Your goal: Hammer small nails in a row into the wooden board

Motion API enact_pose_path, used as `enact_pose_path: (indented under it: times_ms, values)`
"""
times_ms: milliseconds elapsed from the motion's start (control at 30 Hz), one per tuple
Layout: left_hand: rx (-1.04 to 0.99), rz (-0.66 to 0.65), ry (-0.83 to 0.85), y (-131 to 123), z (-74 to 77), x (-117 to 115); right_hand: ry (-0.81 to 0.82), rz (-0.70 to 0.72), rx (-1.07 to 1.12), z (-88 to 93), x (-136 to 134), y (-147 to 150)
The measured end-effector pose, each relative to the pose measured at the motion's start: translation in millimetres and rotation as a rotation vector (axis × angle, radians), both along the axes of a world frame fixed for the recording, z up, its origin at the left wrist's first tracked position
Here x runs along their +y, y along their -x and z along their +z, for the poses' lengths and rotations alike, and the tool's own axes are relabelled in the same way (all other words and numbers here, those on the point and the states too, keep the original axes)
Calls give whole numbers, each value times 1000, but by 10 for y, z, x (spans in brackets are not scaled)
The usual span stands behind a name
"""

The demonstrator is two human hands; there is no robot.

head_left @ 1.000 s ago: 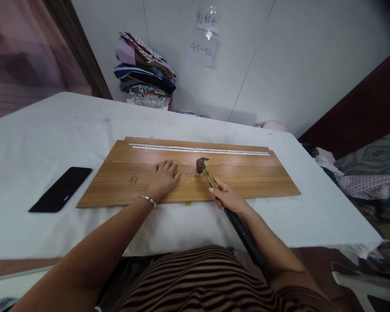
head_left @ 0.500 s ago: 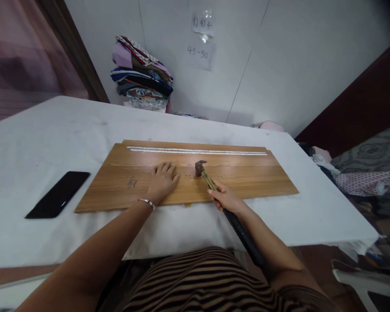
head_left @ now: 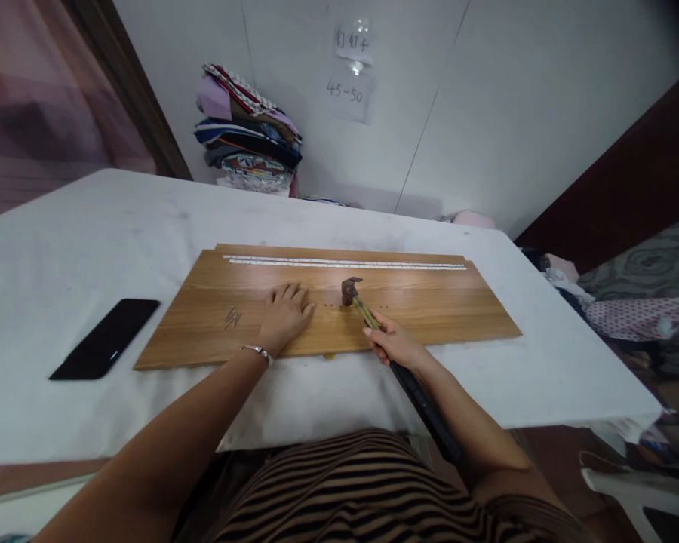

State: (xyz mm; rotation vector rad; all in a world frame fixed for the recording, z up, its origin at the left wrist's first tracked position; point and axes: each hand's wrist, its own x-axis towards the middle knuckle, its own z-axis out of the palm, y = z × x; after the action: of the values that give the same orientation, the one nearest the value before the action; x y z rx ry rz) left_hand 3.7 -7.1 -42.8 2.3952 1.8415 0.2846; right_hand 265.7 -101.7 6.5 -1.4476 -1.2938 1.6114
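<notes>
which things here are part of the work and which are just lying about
Likely in use:
hammer in the right hand
wooden board under the left hand
loose nails and white strips on the board

Likely just lying about:
black phone
folded fabric stack

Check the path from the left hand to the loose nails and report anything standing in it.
Nothing visible stands between the left hand and the nails; only bare board separates them. The hammer is off to the other side, in the right hand.
</notes>
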Motion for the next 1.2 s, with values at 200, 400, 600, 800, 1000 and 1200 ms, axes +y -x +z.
enact_pose_path:
  times_ms: [200, 400, 600, 800, 1000, 1200]
  values:
    - [-10, -2, 3, 1, 16, -5, -13, 4, -1, 26, -3, 13]
    - [-16, -3, 8, 1, 33, -10, -20, 7, 15, 18, -1, 31]
    - [-27, -8, -9, 19, -21, 10, -5, 18, 28, 3, 7, 63]
    - [-48, -16, -43, 29, -68, 25, -17, 20, 34, 6, 7, 53]
    - [-51, -14, -32, 26, -51, 19, -18, 8, 2, 1, 3, 31]
    - [-45, -14, -31, 26, -39, 13, -24, 4, 26, -5, -4, 18]
